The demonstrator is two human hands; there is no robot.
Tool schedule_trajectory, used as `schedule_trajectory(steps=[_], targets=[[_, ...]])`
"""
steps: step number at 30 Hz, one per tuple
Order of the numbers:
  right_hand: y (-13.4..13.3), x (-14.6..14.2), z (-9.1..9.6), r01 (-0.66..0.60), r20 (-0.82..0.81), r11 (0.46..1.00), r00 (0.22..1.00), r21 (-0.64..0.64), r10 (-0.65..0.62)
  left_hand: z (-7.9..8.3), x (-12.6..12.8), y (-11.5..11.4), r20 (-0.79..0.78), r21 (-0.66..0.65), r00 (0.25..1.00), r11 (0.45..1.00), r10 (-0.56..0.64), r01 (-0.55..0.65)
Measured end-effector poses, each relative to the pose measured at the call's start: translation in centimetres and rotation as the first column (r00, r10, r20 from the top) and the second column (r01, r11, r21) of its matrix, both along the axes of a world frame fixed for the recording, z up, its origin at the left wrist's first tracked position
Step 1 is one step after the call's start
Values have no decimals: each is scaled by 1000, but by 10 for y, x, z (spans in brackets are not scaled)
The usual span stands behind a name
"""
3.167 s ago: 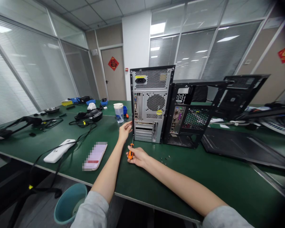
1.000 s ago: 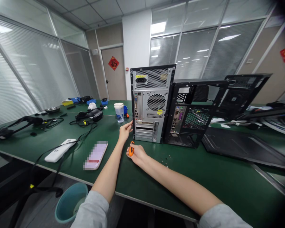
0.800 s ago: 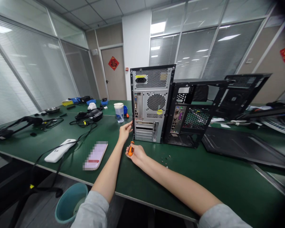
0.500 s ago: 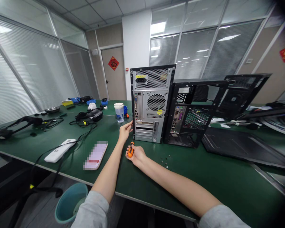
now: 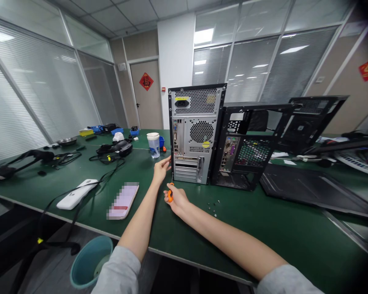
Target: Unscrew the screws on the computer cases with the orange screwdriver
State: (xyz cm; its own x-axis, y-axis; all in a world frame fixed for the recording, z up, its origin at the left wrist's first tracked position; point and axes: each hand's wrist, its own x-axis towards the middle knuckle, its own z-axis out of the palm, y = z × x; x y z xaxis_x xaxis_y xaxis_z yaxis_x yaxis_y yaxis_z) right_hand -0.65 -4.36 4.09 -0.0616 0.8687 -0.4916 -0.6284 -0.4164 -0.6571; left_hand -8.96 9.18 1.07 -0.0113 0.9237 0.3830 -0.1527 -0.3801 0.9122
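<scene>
Blinds [image 5: 43,81] behind glass partitions fill the upper left of the frame, with a door [image 5: 147,102] bearing a red diamond near the upper middle. A green table [image 5: 294,228] spans the room below. On it, at centre, stands an upright computer tower [image 5: 194,122], its back towards me, just beside a stripped black case [image 5: 230,151]. A teal bin [image 5: 79,265] sits at the lower left. The left hand [image 5: 160,170] lays outstretched fingers against the tower's left edge; the right hand [image 5: 178,199] is clamped on an orange screwdriver [image 5: 171,196], its shaft reaching the tower's lower left corner. Tiny screws [image 5: 215,215] lie scattered right of centre. The shaft's tip is too small to make out, a phone [image 5: 125,200] is partly pixelated, and darkness swallows the upper right corner.
</scene>
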Motion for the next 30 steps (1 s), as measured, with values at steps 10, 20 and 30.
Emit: schedule_trajectory(steps=[10, 20, 30], targets=[[2, 1, -1, 16, -18, 1000, 1000, 1, -16, 0, 0, 0, 3, 4, 1000, 1000, -7, 7], [0, 1, 2, -1, -33, 1000, 999, -26, 0, -2, -1, 2, 0, 9, 1000, 1000, -7, 7], [2, 3, 2, -30, -56, 998, 998, -61, 27, -1, -1, 1, 0, 8, 1000, 1000, -8, 8]])
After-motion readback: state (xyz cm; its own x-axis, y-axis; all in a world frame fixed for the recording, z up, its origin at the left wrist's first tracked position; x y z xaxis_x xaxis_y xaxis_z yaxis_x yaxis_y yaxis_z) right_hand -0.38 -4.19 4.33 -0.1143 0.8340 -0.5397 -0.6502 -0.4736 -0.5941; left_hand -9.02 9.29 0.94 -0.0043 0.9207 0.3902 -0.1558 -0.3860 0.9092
